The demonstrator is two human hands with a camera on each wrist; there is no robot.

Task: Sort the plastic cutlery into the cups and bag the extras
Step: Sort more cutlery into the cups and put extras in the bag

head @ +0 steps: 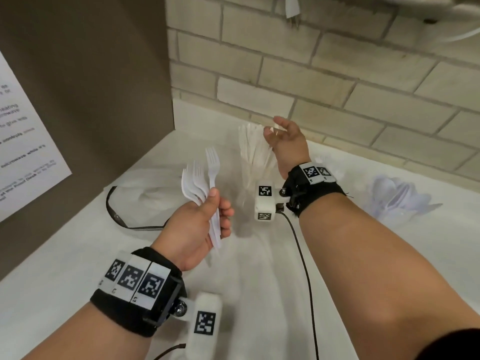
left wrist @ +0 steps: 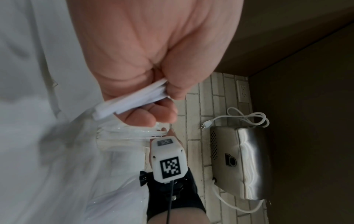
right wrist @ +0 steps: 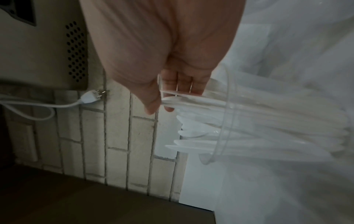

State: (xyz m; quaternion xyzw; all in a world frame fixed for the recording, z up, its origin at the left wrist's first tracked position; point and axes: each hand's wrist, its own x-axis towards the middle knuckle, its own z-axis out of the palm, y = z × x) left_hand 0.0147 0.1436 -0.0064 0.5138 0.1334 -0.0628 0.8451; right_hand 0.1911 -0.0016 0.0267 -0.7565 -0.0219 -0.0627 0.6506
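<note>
Above the counter [head: 78, 294], left hand [head: 200, 227] clenching upright forks [head: 200, 183], tines up, right hand [head: 285, 141] pinching knife [right wrist: 191, 100] over cup [right wrist: 228, 115]

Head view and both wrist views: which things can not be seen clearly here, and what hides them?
- Forks: their count is unclear; they overlap, and the left hand covers the handles in head and left wrist views.
- Knives cup: clear walls blurred in the head view; the right hand covers the knife tips.
- Spoons: blurred in the head view; a cup under them cannot be made out.
- Bag: white on white counter, outline lost.
</note>
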